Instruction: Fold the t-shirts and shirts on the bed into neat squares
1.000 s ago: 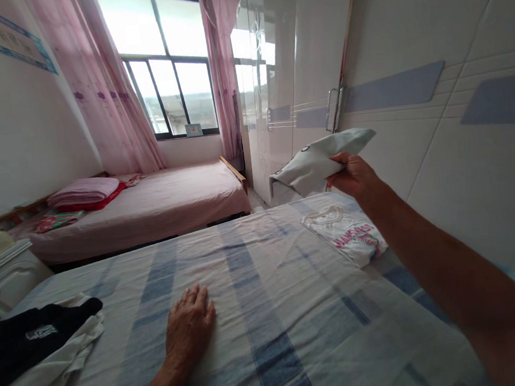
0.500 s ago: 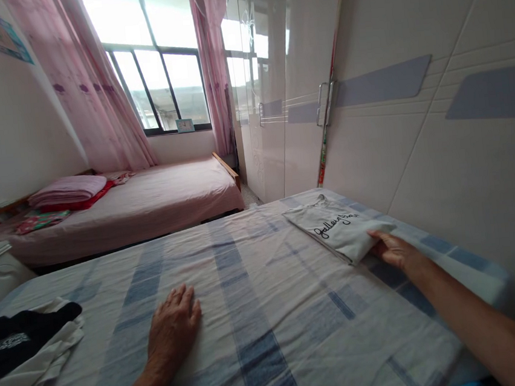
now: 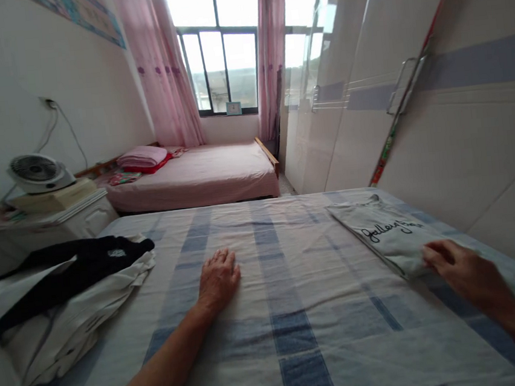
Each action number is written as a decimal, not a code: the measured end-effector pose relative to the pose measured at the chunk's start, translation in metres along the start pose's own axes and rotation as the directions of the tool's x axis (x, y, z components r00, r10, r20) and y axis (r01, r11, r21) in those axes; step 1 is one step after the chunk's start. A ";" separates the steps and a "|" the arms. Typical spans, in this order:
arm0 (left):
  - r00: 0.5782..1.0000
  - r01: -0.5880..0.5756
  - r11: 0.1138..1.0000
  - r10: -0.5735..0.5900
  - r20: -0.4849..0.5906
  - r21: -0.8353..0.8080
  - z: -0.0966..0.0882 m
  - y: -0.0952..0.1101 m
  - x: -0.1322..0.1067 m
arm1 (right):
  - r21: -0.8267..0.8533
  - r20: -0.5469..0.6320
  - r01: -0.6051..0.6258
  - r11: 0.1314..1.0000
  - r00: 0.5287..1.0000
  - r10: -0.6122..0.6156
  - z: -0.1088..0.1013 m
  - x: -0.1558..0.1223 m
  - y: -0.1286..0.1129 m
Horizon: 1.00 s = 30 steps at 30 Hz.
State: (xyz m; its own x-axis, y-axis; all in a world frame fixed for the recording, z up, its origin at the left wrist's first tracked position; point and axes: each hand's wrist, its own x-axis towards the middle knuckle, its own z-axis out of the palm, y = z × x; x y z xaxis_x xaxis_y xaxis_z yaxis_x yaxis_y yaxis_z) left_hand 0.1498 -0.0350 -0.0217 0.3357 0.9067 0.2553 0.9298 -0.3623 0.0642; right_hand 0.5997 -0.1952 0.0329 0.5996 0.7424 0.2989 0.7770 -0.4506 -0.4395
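A folded light-grey T-shirt (image 3: 379, 230) with black script lettering lies on the right part of the bed with the checked sheet (image 3: 303, 286). At its near right corner is my right hand (image 3: 465, 273), thumb and fingertips pinched together against the cloth. My left hand (image 3: 219, 278) rests palm down on the sheet, fingers stretched out, with nothing in it. To its left a rumpled black and white garment (image 3: 80, 295) is spread over the bed's edge, partly cut off by the frame.
A tall glossy wardrobe (image 3: 418, 159) borders the bed on the right. Behind stands a second bed (image 3: 219, 172) with pink bedding, below a curtained window. A small fan (image 3: 39, 171) sits on a white cabinet (image 3: 82, 219) at the left.
The view has swung left, bringing the fan, the cabinet and more of the black and white garment into sight. My right hand stays at the T-shirt's corner; my left still lies flat.
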 end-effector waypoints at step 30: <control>0.997 0.073 0.981 -0.068 0.038 -0.179 0.005 0.002 0.003 | -0.195 0.444 0.514 0.836 0.806 -0.392 0.251 0.115 -0.280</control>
State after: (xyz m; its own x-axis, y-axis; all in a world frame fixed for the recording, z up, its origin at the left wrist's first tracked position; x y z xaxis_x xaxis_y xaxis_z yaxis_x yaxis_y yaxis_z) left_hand 0.1538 -0.0323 -0.0261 0.2775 0.9366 0.2138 0.9099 -0.3276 0.2545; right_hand 0.4035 0.1405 -0.0222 0.0934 0.9949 0.0371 0.9946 -0.0916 -0.0488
